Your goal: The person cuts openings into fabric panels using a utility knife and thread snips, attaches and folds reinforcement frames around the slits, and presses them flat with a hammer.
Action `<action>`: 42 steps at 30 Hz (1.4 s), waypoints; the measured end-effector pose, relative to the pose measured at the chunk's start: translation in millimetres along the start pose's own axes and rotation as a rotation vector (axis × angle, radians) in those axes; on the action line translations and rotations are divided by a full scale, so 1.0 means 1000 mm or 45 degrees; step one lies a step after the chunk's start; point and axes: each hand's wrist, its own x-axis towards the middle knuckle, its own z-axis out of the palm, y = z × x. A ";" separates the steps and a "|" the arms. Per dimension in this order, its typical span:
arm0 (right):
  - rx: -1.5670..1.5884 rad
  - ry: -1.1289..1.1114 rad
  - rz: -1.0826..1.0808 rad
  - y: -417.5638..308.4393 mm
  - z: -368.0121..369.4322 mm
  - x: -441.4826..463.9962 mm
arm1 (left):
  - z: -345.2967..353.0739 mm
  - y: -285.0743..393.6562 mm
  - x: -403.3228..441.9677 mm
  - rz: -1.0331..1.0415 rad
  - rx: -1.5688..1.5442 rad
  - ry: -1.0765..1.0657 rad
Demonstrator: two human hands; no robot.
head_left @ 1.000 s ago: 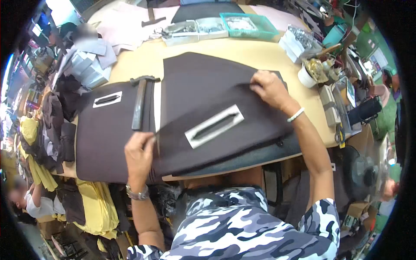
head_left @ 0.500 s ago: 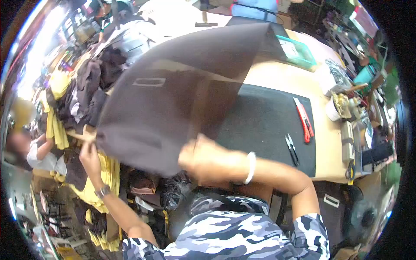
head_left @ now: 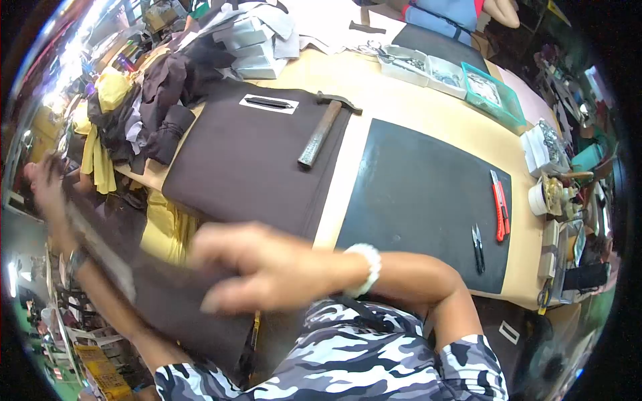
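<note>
At the far left my left hand [head_left: 52,190] is stretched out, blurred by motion, and looks closed on a dark brown fabric panel [head_left: 180,301]. The panel trails down beside my forearm toward my waist. My right hand [head_left: 257,267] hovers in front of my body, also blurred, its thumb and fingers apart. It seems to hold nothing; the panel lies below and behind it. Beyond it, a stack of dark brown fabric [head_left: 247,160] lies on the table, with a white-edged rectangular slot [head_left: 284,109] near its far edge. A hammer [head_left: 319,137] rests on this stack.
A black mat [head_left: 414,194] carries a red utility knife [head_left: 499,207] and thread snips [head_left: 478,248]. Trays of small parts [head_left: 404,70] and a green tray [head_left: 511,115] stand behind. Heaped garments [head_left: 157,100] lie left. A person [head_left: 441,17] is across the table.
My left hand has swung outward to the left with the fabric panel, which has come off the table. My right hand has let go and moved left. The stack and hammer are now uncovered.
</note>
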 end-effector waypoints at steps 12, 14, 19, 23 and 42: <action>-1.016 0.980 0.650 0.127 -0.197 -0.047 | 0.324 -0.007 -0.006 -0.284 0.422 -0.338; -1.055 1.091 0.567 0.143 -0.215 -0.041 | 0.369 -0.033 0.006 -0.330 0.311 -0.243; -1.124 1.300 0.677 0.152 -0.239 -0.017 | 0.422 -0.042 0.023 -0.491 -0.027 -0.418; -1.391 1.347 0.670 0.171 -0.246 -0.017 | 0.455 -0.046 0.004 -0.455 -0.370 -0.542; -1.602 1.344 0.675 0.176 -0.246 -0.018 | 0.416 0.059 -0.098 0.065 0.368 -0.595</action>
